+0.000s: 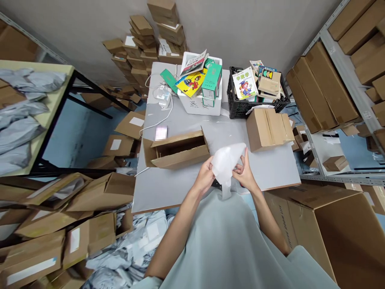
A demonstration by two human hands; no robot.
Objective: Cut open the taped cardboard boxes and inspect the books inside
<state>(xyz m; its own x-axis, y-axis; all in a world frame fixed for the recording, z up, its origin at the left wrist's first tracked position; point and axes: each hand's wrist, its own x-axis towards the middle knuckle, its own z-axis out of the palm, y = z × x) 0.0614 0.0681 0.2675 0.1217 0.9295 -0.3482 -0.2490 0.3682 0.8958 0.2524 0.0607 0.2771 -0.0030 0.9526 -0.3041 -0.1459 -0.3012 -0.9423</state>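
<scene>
Currently, left hand and right hand both pinch thin white translucent sheet; open brown cardboard box sits leftward on grey tabletop.

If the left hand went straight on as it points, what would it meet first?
The left hand would meet the white sheet it holds; beyond, across the table, probably the black crate, though depth is unclear.

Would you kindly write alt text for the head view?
A person's left hand and right hand hold some thin white material by a grey table. On it are an open cardboard box, a white bin and a black crate of books.
</scene>
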